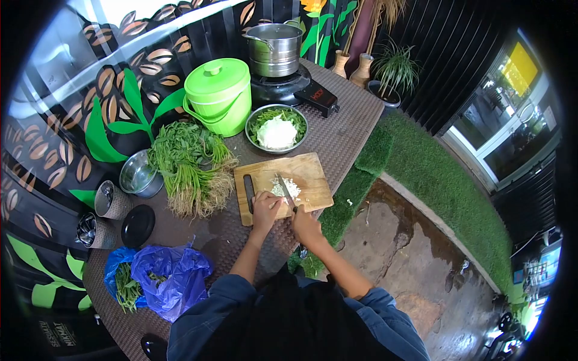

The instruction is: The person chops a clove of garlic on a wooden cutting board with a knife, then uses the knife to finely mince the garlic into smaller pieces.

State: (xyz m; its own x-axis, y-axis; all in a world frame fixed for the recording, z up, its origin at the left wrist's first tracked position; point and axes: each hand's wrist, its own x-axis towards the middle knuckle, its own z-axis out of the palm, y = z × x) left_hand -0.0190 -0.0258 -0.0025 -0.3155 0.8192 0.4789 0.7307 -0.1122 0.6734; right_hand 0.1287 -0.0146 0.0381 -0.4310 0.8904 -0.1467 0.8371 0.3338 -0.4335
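Note:
My right hand (307,227) is closed around the handle of a knife (285,188), whose blade points away from me over the wooden cutting board (316,174). Finely chopped white pieces (291,189), perhaps garlic or onion, lie in a small heap by the blade. To the left of the knife, my left hand (265,210) rests on the board's near edge with its fingers bent together beside the heap. Whatever those fingers pinch is too small to make out. Behind the board stands a metal bowl (248,133) with cut greens and a white chopped mound (278,133).
A bundle of rooted leafy greens (191,165) lies left of the board. Around it are a steel bowl (139,175), a lidded green bucket (218,99), and a pot (275,54) on a stove (280,90). Purple plastic bags (171,283) sit at near left. The table edge drops off at right.

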